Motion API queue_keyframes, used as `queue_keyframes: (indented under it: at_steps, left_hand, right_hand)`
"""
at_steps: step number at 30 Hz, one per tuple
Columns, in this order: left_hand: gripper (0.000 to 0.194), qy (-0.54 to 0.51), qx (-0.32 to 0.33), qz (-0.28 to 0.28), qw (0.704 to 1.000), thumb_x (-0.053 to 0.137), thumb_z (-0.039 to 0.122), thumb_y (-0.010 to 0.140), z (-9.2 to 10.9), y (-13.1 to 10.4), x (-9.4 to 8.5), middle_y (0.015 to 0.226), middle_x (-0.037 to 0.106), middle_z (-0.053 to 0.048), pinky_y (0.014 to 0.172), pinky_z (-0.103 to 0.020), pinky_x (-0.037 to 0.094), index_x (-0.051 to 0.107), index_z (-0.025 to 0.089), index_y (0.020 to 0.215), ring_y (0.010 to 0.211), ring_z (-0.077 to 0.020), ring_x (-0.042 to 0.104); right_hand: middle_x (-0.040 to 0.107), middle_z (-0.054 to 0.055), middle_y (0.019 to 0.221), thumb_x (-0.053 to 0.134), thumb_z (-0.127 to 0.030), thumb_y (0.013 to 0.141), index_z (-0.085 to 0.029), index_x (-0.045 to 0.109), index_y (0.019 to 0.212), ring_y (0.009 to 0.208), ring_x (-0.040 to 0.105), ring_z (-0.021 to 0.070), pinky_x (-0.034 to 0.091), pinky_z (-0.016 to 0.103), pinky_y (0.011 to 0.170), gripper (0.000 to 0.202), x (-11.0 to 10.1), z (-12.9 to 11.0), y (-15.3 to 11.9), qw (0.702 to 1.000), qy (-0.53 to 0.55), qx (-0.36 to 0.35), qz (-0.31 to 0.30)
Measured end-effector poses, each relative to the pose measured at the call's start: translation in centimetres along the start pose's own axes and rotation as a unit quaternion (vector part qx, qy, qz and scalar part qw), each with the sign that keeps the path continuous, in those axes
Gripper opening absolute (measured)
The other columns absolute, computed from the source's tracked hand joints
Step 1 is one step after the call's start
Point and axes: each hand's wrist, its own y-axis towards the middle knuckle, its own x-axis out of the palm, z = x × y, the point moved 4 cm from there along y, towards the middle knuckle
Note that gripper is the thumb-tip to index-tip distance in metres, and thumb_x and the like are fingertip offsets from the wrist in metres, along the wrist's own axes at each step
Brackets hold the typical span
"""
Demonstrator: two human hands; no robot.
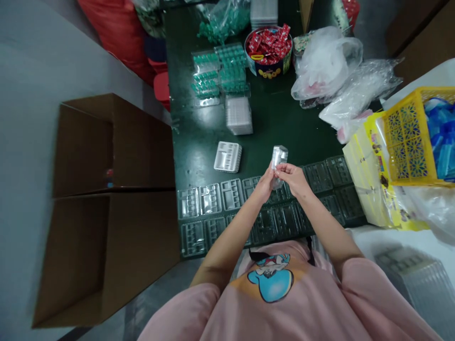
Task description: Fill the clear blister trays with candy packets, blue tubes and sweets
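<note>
Over the near part of the table, my left hand (265, 185) is closed around a small stack of clear plastic trays (280, 154), held tilted up. My right hand (292, 178) pinches the same stack from the other side, fingertips at its edge. How many trays are in it I cannot tell. Below my hands, two rows of clear compartment trays (231, 194) lie along the table's front edge, partly hidden by my forearms. A short stack of trays (228, 157) sits to the left of my hands, with a taller tray stack (239, 115) behind it.
Trays of green pieces (232, 71) and a tub of red packets (269, 47) stand farther back on the dark green table (273, 111). Plastic bags (325, 64) lie at the right. A yellow basket (405, 147) with blue items is at far right; open cardboard boxes (142, 232) are at left.
</note>
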Motion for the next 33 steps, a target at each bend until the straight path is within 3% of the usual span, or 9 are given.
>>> queue_keyframes:
  at_steps: [4,12,21,25,29,33]
  left_hand:
    - [0.067,0.018,0.024,0.016,0.999,0.068,0.054,0.076,0.3,-0.4,-0.7,0.131,0.061,-0.008,0.109,-0.040,0.035,0.054,0.024,0.134,0.130,-0.0263,0.049]
    - [0.062,0.027,0.039,0.015,0.999,0.065,0.056,0.078,1.2,-1.3,-0.9,0.130,0.062,-0.008,0.109,-0.041,0.036,0.060,0.021,0.128,0.129,-0.0275,0.049]
    - [0.052,0.081,0.087,0.061,0.991,0.062,0.050,0.082,1.4,-1.8,-2.2,0.132,0.061,-0.004,0.113,-0.037,0.031,0.061,0.025,0.127,0.136,-0.0236,0.042]
    - [0.050,0.054,0.098,0.041,0.993,0.065,0.049,0.081,1.8,-2.1,-1.7,0.132,0.061,-0.005,0.114,-0.037,0.030,0.064,0.024,0.124,0.136,-0.0235,0.042]
    - [0.058,0.019,0.070,0.029,0.997,0.068,0.052,0.077,2.4,-2.4,-1.2,0.127,0.064,-0.007,0.109,-0.038,0.035,0.063,0.021,0.126,0.128,-0.0255,0.050]
    - [0.062,0.003,0.039,0.053,0.998,0.069,0.053,0.076,3.4,-2.0,-2.6,0.118,0.068,-0.009,0.094,-0.036,0.047,0.061,0.020,0.128,0.107,-0.0232,0.062]
  right_hand:
    - [0.067,0.000,0.076,0.078,-0.037,0.057,-0.017,0.067,0.083,0.073,0.062,0.0129,0.049,0.027,0.072,0.035,0.4,0.3,0.2,1.000,0.003,0.011,-0.028]
    - [0.067,0.001,0.075,0.079,-0.037,0.056,-0.018,0.066,0.083,0.072,0.063,0.0135,0.049,0.027,0.071,0.036,1.3,0.3,0.1,0.999,0.001,0.023,-0.046]
    - [0.063,-0.001,0.071,0.076,-0.033,0.059,-0.018,0.062,0.079,0.068,0.058,0.0119,0.049,0.028,0.074,0.029,2.1,0.0,-0.4,0.999,-0.019,-0.030,-0.032]
    - [0.061,-0.002,0.068,0.076,-0.035,0.056,-0.019,0.060,0.077,0.065,0.055,0.0113,0.049,0.027,0.069,0.031,2.4,-0.3,-0.7,0.999,-0.014,-0.022,-0.021]
    - [0.059,-0.005,0.066,0.079,-0.033,0.054,-0.019,0.060,0.077,0.062,0.054,0.0092,0.046,0.024,0.064,0.033,2.3,-0.5,-1.0,0.999,0.041,0.010,-0.030]
    - [0.058,-0.006,0.063,0.080,-0.027,0.054,-0.019,0.061,0.078,0.058,0.051,0.0071,0.044,0.021,0.059,0.031,0.6,-0.7,-0.8,0.994,0.097,0.045,-0.040]
